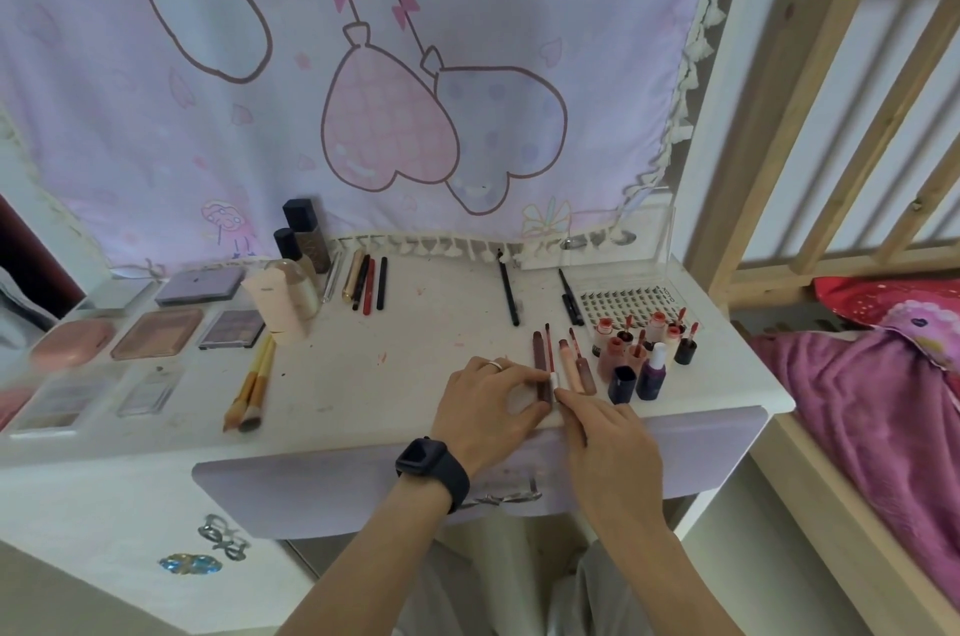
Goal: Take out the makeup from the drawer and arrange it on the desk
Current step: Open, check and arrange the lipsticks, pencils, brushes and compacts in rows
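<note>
On the white desk (415, 365) near the front edge lies a row of lip gloss tubes (571, 365). My left hand (488, 407), with a ring and a black watch, pinches the dark lip gloss tube (540, 355) at the row's left end between fingertip and thumb. My right hand (608, 443) touches a thin wand with a white cap (554, 380) beside that tube with its straight index finger. The lavender drawer front (311, 490) sits just below both wrists, and its inside is hidden.
Small bottles and open gloss pots (639, 355) crowd the right front corner, with a lash tray (623, 305) behind them. Pencils (366, 284), tall bottles (296, 272), palettes (156, 334) and brushes (252, 391) fill the left and back. A wooden bed frame (831, 116) stands at the right.
</note>
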`<state>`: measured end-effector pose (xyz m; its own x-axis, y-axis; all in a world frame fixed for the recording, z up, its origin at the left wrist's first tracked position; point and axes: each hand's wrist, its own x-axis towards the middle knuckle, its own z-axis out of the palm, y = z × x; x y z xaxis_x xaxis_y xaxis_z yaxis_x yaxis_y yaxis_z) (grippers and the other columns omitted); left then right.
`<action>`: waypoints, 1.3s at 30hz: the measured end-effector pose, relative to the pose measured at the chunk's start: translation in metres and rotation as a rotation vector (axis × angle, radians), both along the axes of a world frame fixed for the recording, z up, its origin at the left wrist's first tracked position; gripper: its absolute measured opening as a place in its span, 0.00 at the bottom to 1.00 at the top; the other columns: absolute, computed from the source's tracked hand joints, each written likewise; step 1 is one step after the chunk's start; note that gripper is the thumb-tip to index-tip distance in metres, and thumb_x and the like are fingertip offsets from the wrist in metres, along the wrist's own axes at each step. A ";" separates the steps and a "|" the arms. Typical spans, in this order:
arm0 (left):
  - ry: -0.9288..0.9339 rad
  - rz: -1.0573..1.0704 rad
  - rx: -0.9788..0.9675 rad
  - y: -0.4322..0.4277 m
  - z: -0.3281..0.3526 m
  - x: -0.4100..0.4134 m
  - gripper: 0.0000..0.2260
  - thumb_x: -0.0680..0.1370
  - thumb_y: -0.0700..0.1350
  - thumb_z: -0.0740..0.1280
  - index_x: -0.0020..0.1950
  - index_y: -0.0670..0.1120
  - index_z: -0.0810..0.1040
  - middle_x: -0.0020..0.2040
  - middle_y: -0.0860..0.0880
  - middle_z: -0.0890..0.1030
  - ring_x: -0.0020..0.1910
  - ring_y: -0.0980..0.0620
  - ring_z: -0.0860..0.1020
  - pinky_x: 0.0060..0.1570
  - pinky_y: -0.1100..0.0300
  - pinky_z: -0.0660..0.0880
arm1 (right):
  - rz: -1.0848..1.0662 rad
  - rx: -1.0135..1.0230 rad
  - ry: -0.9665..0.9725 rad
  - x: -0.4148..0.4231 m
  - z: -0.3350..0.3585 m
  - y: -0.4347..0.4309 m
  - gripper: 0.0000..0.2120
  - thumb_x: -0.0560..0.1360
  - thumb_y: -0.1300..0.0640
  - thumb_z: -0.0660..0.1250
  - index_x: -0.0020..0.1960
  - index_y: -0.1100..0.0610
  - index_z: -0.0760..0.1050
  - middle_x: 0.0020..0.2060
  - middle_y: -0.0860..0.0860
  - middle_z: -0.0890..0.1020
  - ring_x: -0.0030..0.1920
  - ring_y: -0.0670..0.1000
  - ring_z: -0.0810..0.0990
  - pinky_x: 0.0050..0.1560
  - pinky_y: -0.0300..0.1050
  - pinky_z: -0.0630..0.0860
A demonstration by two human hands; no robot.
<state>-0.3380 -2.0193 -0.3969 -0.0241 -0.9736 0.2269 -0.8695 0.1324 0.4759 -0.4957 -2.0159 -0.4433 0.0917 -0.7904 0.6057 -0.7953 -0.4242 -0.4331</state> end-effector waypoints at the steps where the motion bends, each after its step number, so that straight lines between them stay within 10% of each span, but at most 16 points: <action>1: 0.000 -0.001 -0.002 0.000 0.000 0.000 0.15 0.78 0.59 0.66 0.63 0.60 0.78 0.58 0.58 0.81 0.60 0.54 0.72 0.61 0.55 0.71 | 0.003 -0.002 0.003 0.000 0.000 0.000 0.14 0.67 0.64 0.79 0.52 0.59 0.86 0.43 0.53 0.87 0.38 0.55 0.84 0.38 0.47 0.82; 29: 0.056 0.003 -0.023 0.004 0.001 -0.001 0.12 0.77 0.57 0.68 0.59 0.57 0.80 0.54 0.56 0.82 0.56 0.54 0.74 0.60 0.55 0.71 | -0.028 0.098 0.101 0.003 0.011 0.000 0.10 0.74 0.59 0.74 0.55 0.52 0.84 0.42 0.49 0.87 0.36 0.50 0.78 0.32 0.35 0.65; 39: 0.057 0.059 -0.033 0.004 -0.003 -0.007 0.12 0.77 0.58 0.67 0.58 0.58 0.81 0.51 0.59 0.83 0.55 0.55 0.75 0.59 0.55 0.72 | 0.044 0.246 0.151 -0.003 0.021 -0.002 0.13 0.82 0.52 0.62 0.65 0.49 0.78 0.57 0.46 0.84 0.48 0.48 0.77 0.43 0.37 0.70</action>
